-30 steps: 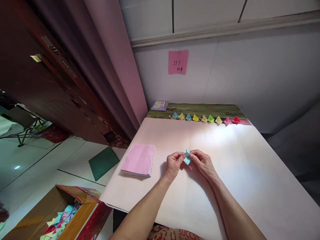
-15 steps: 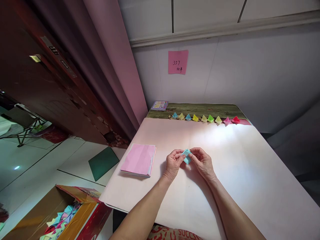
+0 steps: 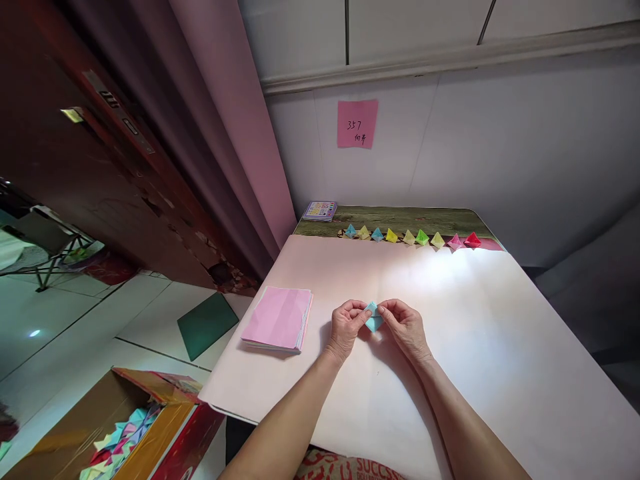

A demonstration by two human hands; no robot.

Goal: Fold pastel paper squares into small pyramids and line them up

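A small light-blue folded paper piece (image 3: 373,317) is pinched between both my hands just above the white table (image 3: 480,347). My left hand (image 3: 345,329) grips its left side with thumb and fingers closed. On the piece's other side, my right hand (image 3: 406,325) holds it the same way. Both forearms reach in from the bottom of the view.
A stack of pink paper sheets (image 3: 279,319) lies left of my hands. A row of several folded paper pieces (image 3: 410,237) in blue, yellow, green, pink and red lines the far edge, beside a small packet (image 3: 320,211). A cardboard box (image 3: 100,433) of folded pieces stands on the floor.
My fingers have shifted slightly on the blue piece, which has turned a little between them. Both hands stay in nearly the same place.
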